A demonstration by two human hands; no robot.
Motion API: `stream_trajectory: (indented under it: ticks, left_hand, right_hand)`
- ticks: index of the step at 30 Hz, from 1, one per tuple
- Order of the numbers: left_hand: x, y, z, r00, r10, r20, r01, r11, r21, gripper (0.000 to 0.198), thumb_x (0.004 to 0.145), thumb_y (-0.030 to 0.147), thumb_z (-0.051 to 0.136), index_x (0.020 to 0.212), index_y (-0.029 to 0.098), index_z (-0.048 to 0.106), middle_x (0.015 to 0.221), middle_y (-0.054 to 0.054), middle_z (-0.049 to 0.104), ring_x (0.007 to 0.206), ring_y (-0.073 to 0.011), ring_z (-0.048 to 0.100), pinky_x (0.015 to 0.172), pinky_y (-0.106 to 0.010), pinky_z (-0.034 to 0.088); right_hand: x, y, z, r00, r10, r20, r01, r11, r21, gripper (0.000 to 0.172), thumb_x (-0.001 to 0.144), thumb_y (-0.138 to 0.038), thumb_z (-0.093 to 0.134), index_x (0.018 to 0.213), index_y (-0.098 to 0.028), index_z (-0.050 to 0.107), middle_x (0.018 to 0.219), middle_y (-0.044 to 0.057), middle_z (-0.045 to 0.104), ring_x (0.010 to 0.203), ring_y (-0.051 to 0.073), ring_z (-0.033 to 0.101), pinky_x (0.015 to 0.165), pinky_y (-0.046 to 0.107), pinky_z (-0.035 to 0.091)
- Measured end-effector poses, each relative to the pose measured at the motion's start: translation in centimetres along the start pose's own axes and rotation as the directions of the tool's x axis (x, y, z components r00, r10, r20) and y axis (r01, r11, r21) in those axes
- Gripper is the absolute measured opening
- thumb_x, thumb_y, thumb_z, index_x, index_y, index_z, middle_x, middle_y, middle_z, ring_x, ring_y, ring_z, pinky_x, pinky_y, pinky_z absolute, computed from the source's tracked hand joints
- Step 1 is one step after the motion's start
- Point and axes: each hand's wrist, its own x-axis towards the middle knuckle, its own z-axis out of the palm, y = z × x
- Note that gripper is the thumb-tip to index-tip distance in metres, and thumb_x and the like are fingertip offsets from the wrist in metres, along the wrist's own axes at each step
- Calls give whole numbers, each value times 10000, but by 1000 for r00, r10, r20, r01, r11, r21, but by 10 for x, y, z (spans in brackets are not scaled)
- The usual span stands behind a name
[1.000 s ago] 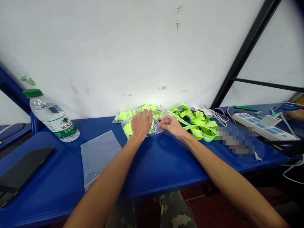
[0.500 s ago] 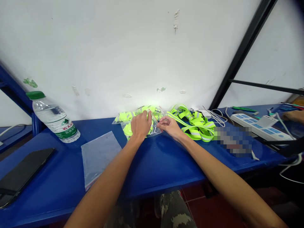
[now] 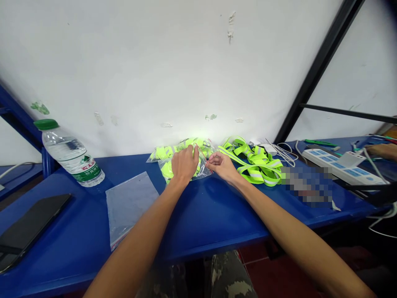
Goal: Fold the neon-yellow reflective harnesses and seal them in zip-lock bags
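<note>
A clear zip bag point(image 3: 202, 168) stuffed with neon yellow reflective straps lies at the back of the blue table point(image 3: 198, 211), against the wall. My left hand point(image 3: 184, 164) is curled over the bag and grips it. My right hand point(image 3: 221, 164) pinches the bag's red-lined opening edge with fingers pressed together. More bagged yellow straps point(image 3: 161, 153) sit just behind the left hand. A loose heap of neon yellow reflective straps point(image 3: 254, 162) lies right of my right hand.
An empty clear zip bag point(image 3: 127, 205) lies flat at the left front. A water bottle point(image 3: 70, 156) with a green cap leans at the left, a black phone point(image 3: 27, 227) beside it. White cables point(image 3: 281, 151) and a power strip point(image 3: 341, 166) lie at the right; another person's hand point(image 3: 382, 150) shows at the far right edge.
Both hands have stayed on the bag, with the right fingers shifting slightly along its red-lined edge. The view has tilted a little.
</note>
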Motion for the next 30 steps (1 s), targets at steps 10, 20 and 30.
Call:
stream_trajectory:
  ticks: [10, 20, 30]
  left_hand:
    - [-2, 0, 1, 1000, 27, 5, -27, 999, -20, 517, 1006, 470, 209, 928, 178, 629, 852, -121, 713, 809, -254, 665, 678, -316, 372]
    - [-3, -2, 3, 998, 46, -34, -46, 999, 7, 500, 1009, 465, 216, 904, 186, 618, 819, -100, 711, 761, -246, 659, 630, -313, 330]
    - [-4, -2, 5, 997, 73, -32, -73, 997, 1, 504, 1009, 473, 212, 900, 187, 613, 809, -97, 705, 750, -238, 648, 636, -314, 323]
  right_hand:
    - [1, 1, 1, 999, -1, -34, 1, 1000, 14, 461, 468, -374, 886, 710, -198, 535, 658, -21, 609, 612, 127, 576, 599, 268, 462]
    - [-1, 5, 1, 999, -36, -38, 38, 998, 49, 412, 506, -365, 875, 740, -191, 584, 671, -9, 637, 610, 133, 585, 600, 273, 459]
    - [-1, 3, 3, 998, -42, -37, 44, 998, 54, 448, 478, -374, 877, 717, -202, 539, 650, -24, 610, 607, 131, 574, 609, 277, 460]
